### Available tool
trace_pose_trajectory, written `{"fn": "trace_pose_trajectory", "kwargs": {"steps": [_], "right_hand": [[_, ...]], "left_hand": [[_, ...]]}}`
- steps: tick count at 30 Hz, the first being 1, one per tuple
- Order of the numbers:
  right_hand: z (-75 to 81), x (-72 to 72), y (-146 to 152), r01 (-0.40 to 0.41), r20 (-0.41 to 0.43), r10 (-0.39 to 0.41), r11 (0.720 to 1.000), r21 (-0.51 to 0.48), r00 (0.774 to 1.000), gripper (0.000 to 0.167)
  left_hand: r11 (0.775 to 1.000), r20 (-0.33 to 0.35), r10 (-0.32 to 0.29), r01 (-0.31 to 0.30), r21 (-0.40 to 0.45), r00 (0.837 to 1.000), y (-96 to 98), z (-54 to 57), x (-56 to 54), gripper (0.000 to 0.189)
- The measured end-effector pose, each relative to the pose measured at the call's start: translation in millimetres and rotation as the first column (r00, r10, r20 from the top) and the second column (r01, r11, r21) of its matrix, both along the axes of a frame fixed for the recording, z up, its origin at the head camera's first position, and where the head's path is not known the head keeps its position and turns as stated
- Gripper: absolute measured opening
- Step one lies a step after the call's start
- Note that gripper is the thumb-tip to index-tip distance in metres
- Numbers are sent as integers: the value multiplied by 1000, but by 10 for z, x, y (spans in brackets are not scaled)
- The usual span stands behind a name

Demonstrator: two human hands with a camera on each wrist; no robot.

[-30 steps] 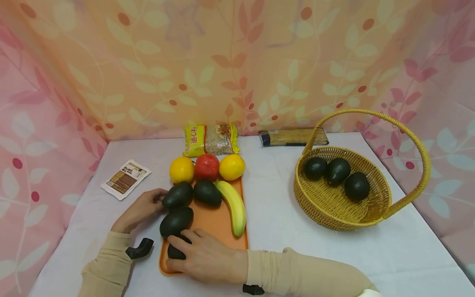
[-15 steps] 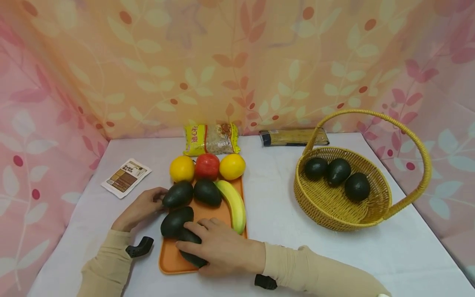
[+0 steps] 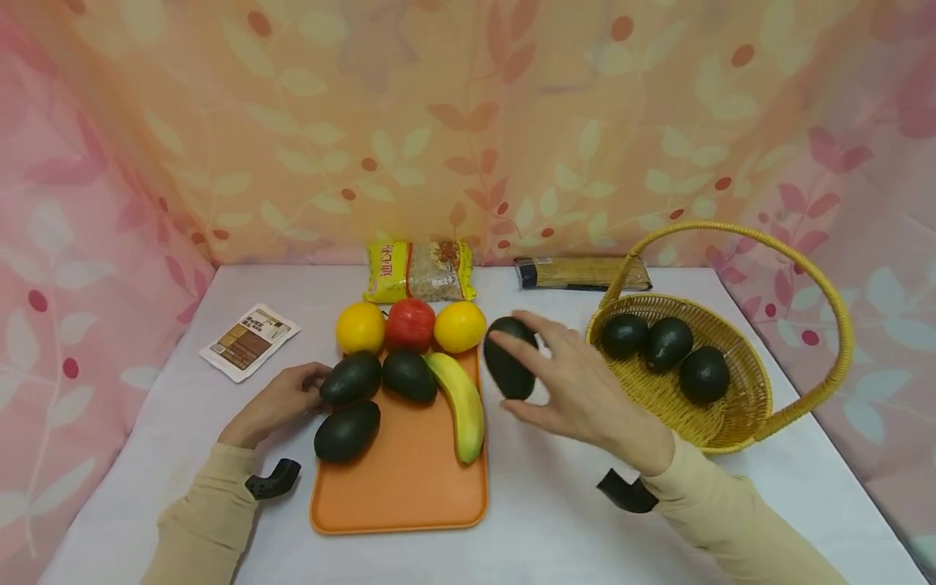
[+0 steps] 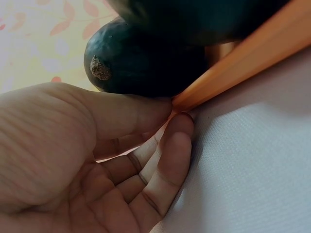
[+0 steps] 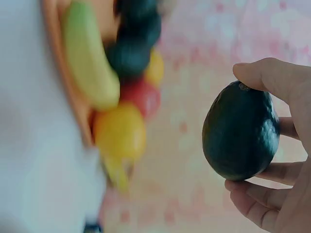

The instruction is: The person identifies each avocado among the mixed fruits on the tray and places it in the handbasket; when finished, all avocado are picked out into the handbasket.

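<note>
My right hand (image 3: 578, 382) grips a dark green avocado (image 3: 509, 357) in the air, between the orange tray and the basket. In the right wrist view, thumb and fingers span the avocado (image 5: 241, 132) from end to end. At the tray's left side, my left hand (image 3: 281, 402) pinches the rim of the orange tray (image 4: 228, 73), thumb above and fingertips below. Right by that thumb lies an avocado (image 4: 141, 58). On the tray (image 3: 402, 496) are several avocados, a banana (image 3: 462, 406), a red apple (image 3: 410, 325) and two yellow round fruits, one of them at its back left (image 3: 361, 328).
A yellow wicker basket (image 3: 760, 410) with a tall handle stands at the right, holding three avocados (image 3: 669, 343). At the back lie a yellow food bag (image 3: 420, 272) and a long flat pack (image 3: 582, 273). A white and brown sachet (image 3: 250, 342) lies at the left.
My right hand has lifted the avocado from the tray's front and carried it right and away from me, past the banana. My left hand has stayed at the tray's left side.
</note>
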State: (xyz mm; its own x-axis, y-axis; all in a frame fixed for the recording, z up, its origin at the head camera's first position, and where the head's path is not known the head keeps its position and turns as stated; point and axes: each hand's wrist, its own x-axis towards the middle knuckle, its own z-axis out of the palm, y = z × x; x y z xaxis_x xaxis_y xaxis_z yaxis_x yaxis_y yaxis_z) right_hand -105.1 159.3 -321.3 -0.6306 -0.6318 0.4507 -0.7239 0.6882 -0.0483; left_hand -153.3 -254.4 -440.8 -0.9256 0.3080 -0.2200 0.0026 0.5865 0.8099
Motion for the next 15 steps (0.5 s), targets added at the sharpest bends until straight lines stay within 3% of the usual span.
{"fn": "trace_pose_trajectory", "kwargs": {"steps": [6, 10, 15], "right_hand": [[114, -80, 748, 215, 34, -214, 976, -23, 976, 83], [101, -61, 1095, 347, 122, -343, 938, -14, 931, 81], [-9, -53, 1324, 424, 258, -421, 904, 46, 869, 80]], "left_hand": [[1000, -24, -1, 1, -12, 1000, 8, 27, -23, 40], [1000, -5, 4, -4, -23, 1000, 11, 31, -32, 43], [1000, 18, 20, -19, -20, 1000, 16, 4, -14, 43]]}}
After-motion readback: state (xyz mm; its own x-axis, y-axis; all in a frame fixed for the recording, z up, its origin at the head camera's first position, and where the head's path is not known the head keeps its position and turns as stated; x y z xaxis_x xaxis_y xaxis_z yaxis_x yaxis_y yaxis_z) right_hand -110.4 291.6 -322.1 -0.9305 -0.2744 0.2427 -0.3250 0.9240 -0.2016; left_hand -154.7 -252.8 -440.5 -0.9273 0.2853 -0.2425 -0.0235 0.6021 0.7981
